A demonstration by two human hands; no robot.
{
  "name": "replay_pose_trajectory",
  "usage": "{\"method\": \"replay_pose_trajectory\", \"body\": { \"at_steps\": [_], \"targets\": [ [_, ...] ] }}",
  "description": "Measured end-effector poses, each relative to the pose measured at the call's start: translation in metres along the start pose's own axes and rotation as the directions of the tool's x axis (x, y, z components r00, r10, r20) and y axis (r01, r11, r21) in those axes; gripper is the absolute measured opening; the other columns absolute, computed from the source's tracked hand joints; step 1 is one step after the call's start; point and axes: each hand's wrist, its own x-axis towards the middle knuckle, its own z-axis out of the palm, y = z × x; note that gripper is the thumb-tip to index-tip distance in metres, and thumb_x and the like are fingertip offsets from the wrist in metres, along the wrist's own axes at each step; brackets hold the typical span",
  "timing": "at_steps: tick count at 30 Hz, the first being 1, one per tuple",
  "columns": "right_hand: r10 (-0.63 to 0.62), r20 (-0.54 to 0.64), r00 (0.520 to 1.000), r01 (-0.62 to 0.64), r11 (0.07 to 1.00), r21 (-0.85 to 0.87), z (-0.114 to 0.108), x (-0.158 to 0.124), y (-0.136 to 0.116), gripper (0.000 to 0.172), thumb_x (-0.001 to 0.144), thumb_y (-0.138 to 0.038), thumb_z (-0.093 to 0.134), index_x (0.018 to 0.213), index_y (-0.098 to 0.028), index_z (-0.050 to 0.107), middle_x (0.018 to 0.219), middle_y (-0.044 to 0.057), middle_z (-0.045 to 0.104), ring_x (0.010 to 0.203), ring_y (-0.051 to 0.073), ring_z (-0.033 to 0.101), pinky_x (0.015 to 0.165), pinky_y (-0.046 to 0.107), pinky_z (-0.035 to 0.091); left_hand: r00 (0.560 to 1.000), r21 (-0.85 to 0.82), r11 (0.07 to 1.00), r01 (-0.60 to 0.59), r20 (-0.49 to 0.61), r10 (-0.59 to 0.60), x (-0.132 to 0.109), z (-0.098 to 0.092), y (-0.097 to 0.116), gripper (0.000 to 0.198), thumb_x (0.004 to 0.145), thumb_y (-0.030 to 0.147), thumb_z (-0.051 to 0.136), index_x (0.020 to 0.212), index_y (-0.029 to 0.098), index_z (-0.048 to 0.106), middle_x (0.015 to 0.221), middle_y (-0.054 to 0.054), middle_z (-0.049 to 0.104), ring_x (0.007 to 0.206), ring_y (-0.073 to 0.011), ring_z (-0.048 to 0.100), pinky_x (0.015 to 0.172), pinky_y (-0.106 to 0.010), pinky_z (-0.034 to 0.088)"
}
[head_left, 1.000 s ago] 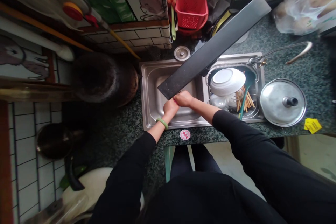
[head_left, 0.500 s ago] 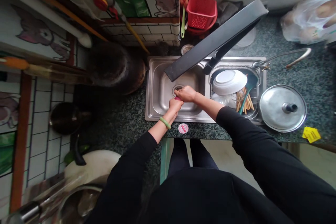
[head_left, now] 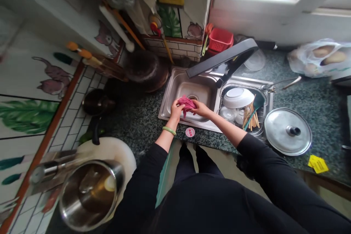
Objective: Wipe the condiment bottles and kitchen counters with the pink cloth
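A crumpled pink cloth (head_left: 187, 104) is stretched between both hands over the left basin of the steel sink (head_left: 170, 89). My left hand (head_left: 177, 109) grips its left end, with a green bangle (head_left: 169, 130) around that wrist. On the other end, my right hand (head_left: 200, 109) is closed with its fingers pinching the fabric. The drain (head_left: 193, 97) shows partly behind the cloth. Above the basin slants a dark grey tap (head_left: 222, 58).
The right basin holds a white bowl (head_left: 238, 97), glasses and chopsticks (head_left: 253, 117). A pot lid (head_left: 287, 131) lies right of the sink. At lower left, a steel pot (head_left: 89, 193) stands by a round white board (head_left: 123, 150). A bag of potatoes (head_left: 318, 58) sits at the back right.
The pink cloth, bunched tightly inside both fists before, is now loosened and spread between the hands. The hands have come a little apart. The camera's view has tilted and shifted.
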Motion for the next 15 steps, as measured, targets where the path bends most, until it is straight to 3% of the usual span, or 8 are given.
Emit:
{"method": "replay_pose_trajectory", "body": {
  "at_steps": [3, 6, 8, 11, 15],
  "targets": [
    [0.059, 0.08, 0.995, -0.079, 0.961, 0.264, 0.002, -0.009, -0.013, 0.049, 0.098, -0.038, 0.067, 0.142, -0.02, 0.058, 0.117, 0.009, 0.077, 0.092, 0.018, 0.073, 0.077, 0.026, 0.06, 0.979, 0.134, 0.973, -0.189, -0.056, 0.198, -0.005, -0.003, 0.008, 0.048, 0.08, 0.011, 0.064, 0.127, 0.019, 0.067, 0.128, -0.011, 0.074, 0.118, -0.0226, 0.07, 0.099, -0.032, 0.059],
    [0.113, -0.108, 0.988, -0.092, 0.979, 0.182, 0.004, -0.01, -0.028, 0.029, 0.096, -0.042, 0.069, 0.113, -0.019, 0.073, 0.105, 0.007, 0.078, 0.097, 0.021, 0.072, 0.084, 0.027, 0.058, 0.936, 0.181, 0.924, -0.336, -0.048, 0.349, -0.008, -0.005, 0.018, 0.049, 0.08, 0.009, 0.063, 0.128, 0.019, 0.068, 0.134, -0.011, 0.071, 0.123, -0.0231, 0.068, 0.103, -0.033, 0.057],
    [0.121, -0.222, 0.968, -0.097, 0.988, 0.118, 0.003, -0.007, -0.036, 0.023, 0.092, -0.04, 0.072, 0.096, -0.018, 0.075, 0.097, 0.007, 0.078, 0.1, 0.024, 0.071, 0.089, 0.03, 0.057, 0.918, 0.146, 0.913, -0.38, -0.065, 0.392, -0.011, -0.008, 0.023, 0.057, 0.076, 0.005, 0.063, 0.131, 0.02, 0.068, 0.14, -0.012, 0.067, 0.12, -0.024, 0.068, 0.102, -0.034, 0.057],
    [0.088, -0.255, 0.963, -0.045, 0.985, 0.169, 0.0, -0.004, -0.046, 0.038, 0.1, -0.05, 0.057, 0.101, -0.018, 0.076, 0.1, 0.007, 0.079, 0.099, 0.023, 0.072, 0.088, 0.031, 0.057, 0.951, 0.027, 0.959, -0.282, -0.124, 0.284, -0.018, -0.012, 0.029, 0.061, 0.074, 0.005, 0.067, 0.134, 0.02, 0.068, 0.141, -0.012, 0.066, 0.11, -0.0226, 0.069, 0.1, -0.035, 0.056],
    [0.126, -0.291, 0.948, -0.016, 0.936, 0.352, -0.004, -0.002, -0.057, 0.045, 0.096, -0.057, 0.062, 0.106, -0.016, 0.076, 0.092, 0.005, 0.077, 0.084, 0.02, 0.071, 0.08, 0.031, 0.059, 0.995, -0.137, 0.986, -0.097, -0.049, 0.091, -0.033, -0.019, 0.031, 0.021, 0.082, 0.026, 0.074, 0.102, 0.02, 0.076, 0.113, -0.008, 0.076, 0.11, -0.0236, 0.069, 0.101, -0.035, 0.051]
  ]
}}
